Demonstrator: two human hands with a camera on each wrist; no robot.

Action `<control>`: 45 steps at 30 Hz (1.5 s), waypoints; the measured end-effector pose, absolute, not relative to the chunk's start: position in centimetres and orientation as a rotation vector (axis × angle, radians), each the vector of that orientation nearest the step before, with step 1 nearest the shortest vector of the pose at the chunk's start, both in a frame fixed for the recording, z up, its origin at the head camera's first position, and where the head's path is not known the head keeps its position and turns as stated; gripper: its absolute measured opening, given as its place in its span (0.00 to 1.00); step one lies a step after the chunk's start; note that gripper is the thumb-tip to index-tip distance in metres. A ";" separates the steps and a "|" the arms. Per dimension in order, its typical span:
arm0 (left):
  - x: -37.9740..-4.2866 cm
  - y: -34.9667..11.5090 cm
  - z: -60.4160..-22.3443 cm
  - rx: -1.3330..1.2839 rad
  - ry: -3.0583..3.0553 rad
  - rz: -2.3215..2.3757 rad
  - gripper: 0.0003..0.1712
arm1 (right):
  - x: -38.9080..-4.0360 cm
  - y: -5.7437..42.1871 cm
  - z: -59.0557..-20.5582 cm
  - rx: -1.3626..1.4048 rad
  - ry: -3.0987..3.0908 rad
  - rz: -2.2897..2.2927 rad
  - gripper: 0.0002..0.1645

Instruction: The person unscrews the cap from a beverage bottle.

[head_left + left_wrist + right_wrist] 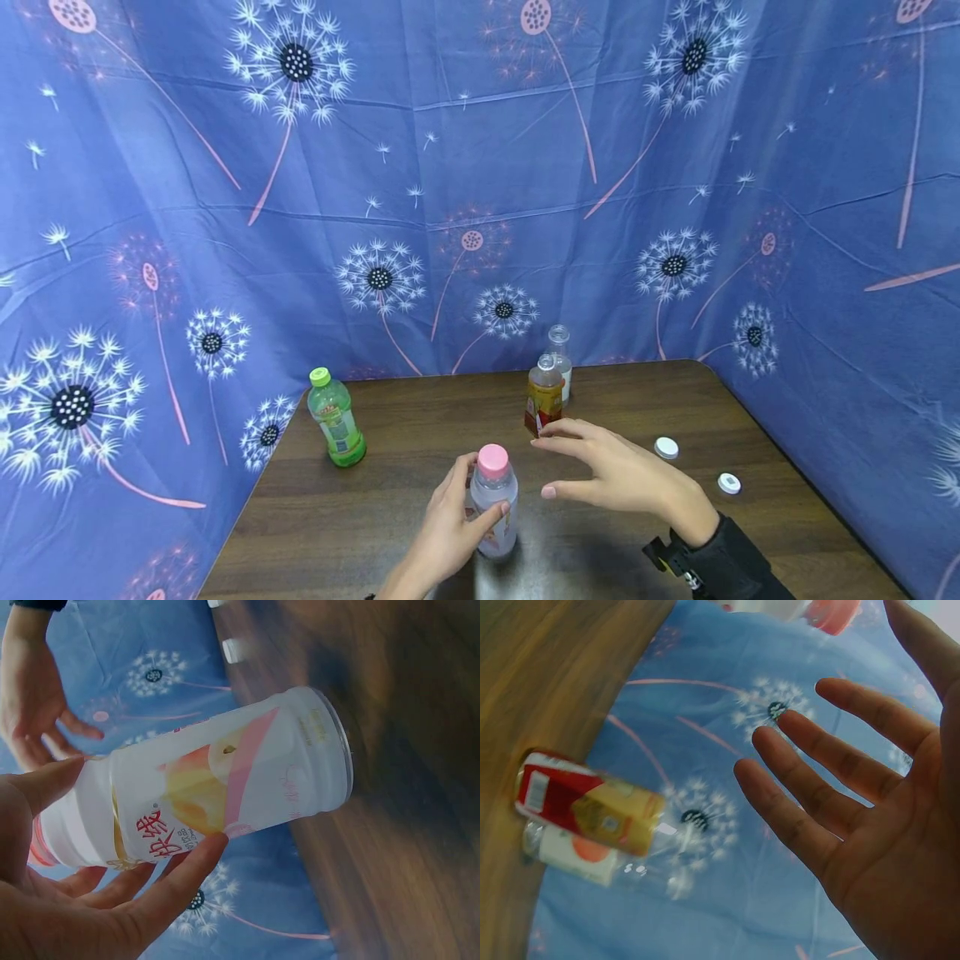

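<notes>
My left hand [442,529] grips a clear plastic bottle [497,490] with a pink cap [492,461]. It stands near the front middle of the table. In the left wrist view, fingers and thumb curl round the upper part of the bottle [202,776], whose white label carries fruit pictures and red lettering. To the bottle's right, my right hand [618,471] hovers with fingers spread and nothing in them. The right wrist view has its palm [907,847] and straight fingers apart from the pink cap [832,613].
A green bottle [337,421] with a lime cap stands at the left. Behind my right hand are a capless bottle [545,396] with a yellow and red label and a clear bottle [559,346]. Two white caps [666,447] lie at the right. Blue dandelion cloth [465,167] hangs around the table.
</notes>
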State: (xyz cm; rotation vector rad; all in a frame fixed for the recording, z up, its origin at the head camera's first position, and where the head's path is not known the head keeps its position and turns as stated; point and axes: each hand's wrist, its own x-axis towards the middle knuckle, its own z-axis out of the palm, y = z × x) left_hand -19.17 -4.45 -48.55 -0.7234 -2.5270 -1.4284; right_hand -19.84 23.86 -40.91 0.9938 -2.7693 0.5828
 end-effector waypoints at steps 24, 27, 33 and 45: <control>-24.7 -9.0 -47.5 -0.364 -2.508 -1.363 0.39 | -20.5 31.1 -46.4 0.552 -2.928 0.568 0.39; -25.4 -9.3 -47.1 -0.342 -2.504 -1.348 0.39 | -20.2 32.0 -47.0 0.486 -2.907 0.549 0.40; -26.8 -10.1 -46.9 -0.321 -2.478 -1.303 0.40 | -19.5 33.5 -48.1 0.347 -2.896 0.526 0.42; -29.4 -11.8 -47.7 -0.228 -2.434 -1.268 0.40 | -18.0 35.6 -49.8 0.229 -2.920 0.537 0.43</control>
